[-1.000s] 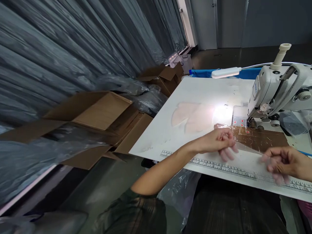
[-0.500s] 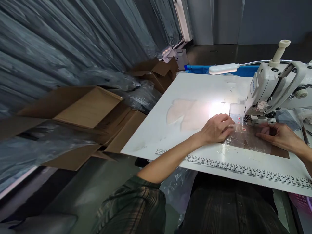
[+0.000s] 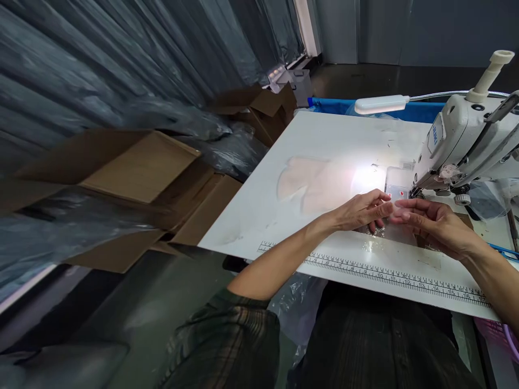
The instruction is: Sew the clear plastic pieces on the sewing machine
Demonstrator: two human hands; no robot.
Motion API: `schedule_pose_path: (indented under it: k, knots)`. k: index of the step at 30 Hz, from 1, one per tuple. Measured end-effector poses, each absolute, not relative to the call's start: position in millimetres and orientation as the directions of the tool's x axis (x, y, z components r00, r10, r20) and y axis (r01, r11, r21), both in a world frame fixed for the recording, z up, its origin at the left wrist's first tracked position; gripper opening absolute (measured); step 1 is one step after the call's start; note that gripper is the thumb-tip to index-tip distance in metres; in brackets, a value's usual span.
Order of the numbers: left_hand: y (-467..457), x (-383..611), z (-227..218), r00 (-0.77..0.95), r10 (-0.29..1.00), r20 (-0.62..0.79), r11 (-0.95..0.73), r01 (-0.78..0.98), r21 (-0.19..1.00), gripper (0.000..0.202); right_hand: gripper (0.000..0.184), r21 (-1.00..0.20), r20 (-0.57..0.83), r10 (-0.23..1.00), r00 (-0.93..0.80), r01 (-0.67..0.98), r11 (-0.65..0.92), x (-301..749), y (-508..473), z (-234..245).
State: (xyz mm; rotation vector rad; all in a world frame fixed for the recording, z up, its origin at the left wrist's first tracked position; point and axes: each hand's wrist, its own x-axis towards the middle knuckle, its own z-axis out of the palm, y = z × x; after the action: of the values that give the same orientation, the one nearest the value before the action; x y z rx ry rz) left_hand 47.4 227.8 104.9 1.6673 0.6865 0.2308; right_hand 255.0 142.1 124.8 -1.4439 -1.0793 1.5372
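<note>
My left hand (image 3: pixel 363 212) is at the sewing machine's left front, its fingers curled at a thin see-through sheet (image 3: pixel 395 233) with shiny specks. Close by, my right hand (image 3: pixel 440 224) pinches the sheet's upper part between thumb and fingers, its fingertips almost meeting those of my left hand. Brownish parts of the sheet show under and behind my right hand. Just beyond the fingers stands the white sewing machine (image 3: pixel 450 143), its needle area partly hidden by my right hand. Red marks (image 3: pixel 401 193) show on the plate beside the needle.
The white table (image 3: pixel 243 216) has a printed ruler (image 3: pixel 381 276) along its front edge. A pale cut piece (image 3: pixel 304 183) lies left of a bright lamp (image 3: pixel 381 104). Open cardboard boxes (image 3: pixel 141 167) with plastic bags stand at the left. A purple basket (image 3: pixel 492 329) sits lower right.
My right hand has moved left from the sheet's right side to my left fingertips. The sheet has bunched closer to my hands. The view has turned slightly left.
</note>
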Motion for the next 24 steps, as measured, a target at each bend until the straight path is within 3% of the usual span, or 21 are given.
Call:
schedule_pose_path:
  k: [2, 5, 7, 9, 11, 13, 24]
  knots:
    - [225.3, 48.1, 105.6, 0.761, 0.597, -0.253, -0.064, 0.36, 0.931, 0.074, 0.07, -0.951, -0.305, 0.948, -0.091, 0.089, -0.298, 260.1, 141.7, 121.7]
    - [222.6, 51.1, 101.9, 0.697, 0.687, -0.203, -0.092, 0.361, 0.928, 0.053, 0.057, -0.899, -0.149, 0.988, -0.028, 0.42, -0.124, 279.6, 134.6, 108.8]
    - [221.7, 52.7, 99.3, 0.679, 0.716, -0.164, -0.1, 0.333, 0.938, 0.038, 0.044, -0.737, 0.045, 0.99, -0.131, 0.665, 0.121, 291.0, 128.3, 97.3]
    - [220.7, 53.9, 97.7, 0.664, 0.736, -0.13, -0.127, 0.324, 0.937, 0.031, 0.038, -0.482, 0.215, 0.925, -0.314, 0.789, 0.38, 297.8, 124.5, 86.2]
    - [218.7, 55.4, 97.2, 0.646, 0.756, -0.102, -0.172, 0.348, 0.922, 0.033, 0.037, -0.263, 0.297, 0.852, -0.43, 0.821, 0.506, 301.6, 125.4, 77.3]
    - [215.8, 57.5, 96.9, 0.624, 0.777, -0.083, -0.214, 0.385, 0.898, 0.036, 0.038, -0.174, 0.309, 0.828, -0.467, 0.829, 0.532, 305.0, 130.1, 71.3]
    - [220.6, 64.8, 83.1, 0.491, 0.868, -0.071, -0.149, 0.396, 0.906, 0.024, 0.037, -0.301, 0.378, 0.844, -0.381, 0.812, 0.501, 311.9, 136.8, 54.4]
